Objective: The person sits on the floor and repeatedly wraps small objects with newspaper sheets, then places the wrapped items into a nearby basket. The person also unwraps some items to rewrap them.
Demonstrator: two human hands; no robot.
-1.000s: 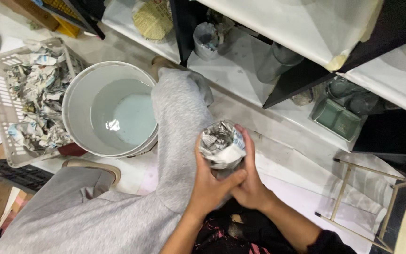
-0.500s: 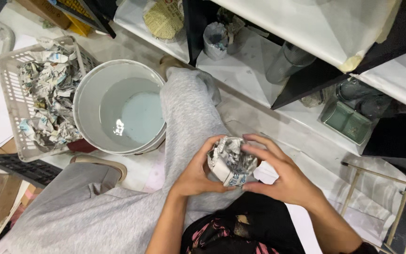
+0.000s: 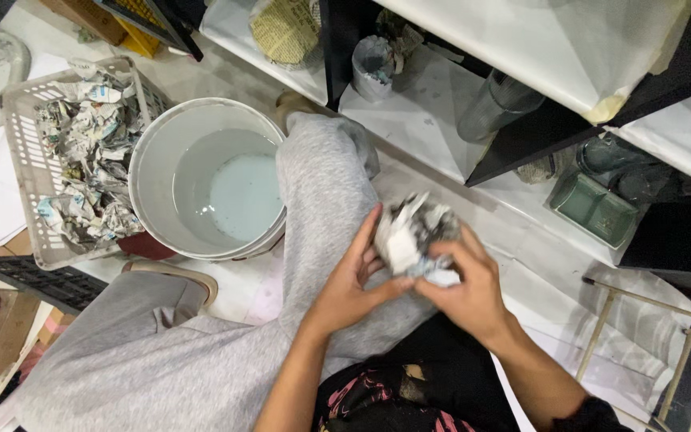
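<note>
White paper covers the floor [image 3: 457, 200] where we sit, one grey-trousered leg [image 3: 321, 208] stretched toward low black-framed shelves [image 3: 521, 136] lined with the same pale sheets. Over that thigh we hold a crumpled newspaper bundle [image 3: 413, 232] between both bare hands. Our left hand [image 3: 349, 288] cups it from below and from the near side, fingers [image 3: 369, 232] reaching up its left face; our right hand [image 3: 469, 288] wraps over its lower right edge, thumb and fingertips pressed into the paper. Each grip is closed around the bundle, and it touches nothing else.

Just left of the knee stands a white bucket [image 3: 153, 160] with a shallow pool of milky water at the bottom. Touching its far left side is a pale plastic basket [image 3: 21, 144] heaped with more crumpled newspaper wads [image 3: 81, 160]. On the shelves we see a paper-wrapped cup [image 3: 371, 60], a clear glass tumbler lying tilted [image 3: 497, 100], a round yellowish woven piece [image 3: 285, 32] and, further right, a green square dish [image 3: 593, 208]. A thin metal frame [image 3: 641, 320] stands at lower right.
</note>
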